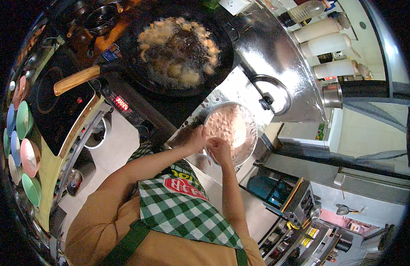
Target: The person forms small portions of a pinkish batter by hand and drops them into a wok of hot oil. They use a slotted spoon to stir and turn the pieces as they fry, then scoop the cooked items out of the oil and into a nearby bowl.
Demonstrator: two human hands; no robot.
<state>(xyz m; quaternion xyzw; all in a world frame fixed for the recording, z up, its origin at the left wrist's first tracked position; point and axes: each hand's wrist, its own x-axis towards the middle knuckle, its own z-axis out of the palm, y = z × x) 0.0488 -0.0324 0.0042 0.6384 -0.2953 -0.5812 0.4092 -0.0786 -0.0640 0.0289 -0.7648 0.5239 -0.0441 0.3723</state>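
A round metal bowl [249, 146] of pale, battered pieces stands on the steel counter in front of me. My left hand [199, 138] is at the bowl's near left rim and appears to grip it. My right hand [219, 149] is inside the bowl, fingers bunched down at the pieces; whether a piece is between them is hidden. Beyond the bowl, up and to the left, a large black wok [225, 50] holds bubbling oil with golden battered pieces [210, 50] floating mostly around its edge and paler ones at the near side.
The wok's wooden handle [76, 80] sticks out to the left, above an induction cooker's lit display [121, 103]. A glass lid [274, 96] lies right of the bowl. Coloured bowls [30, 158] stand far left. Squeeze bottles [334, 68] and a metal cup [332, 95] line the counter's far right edge.
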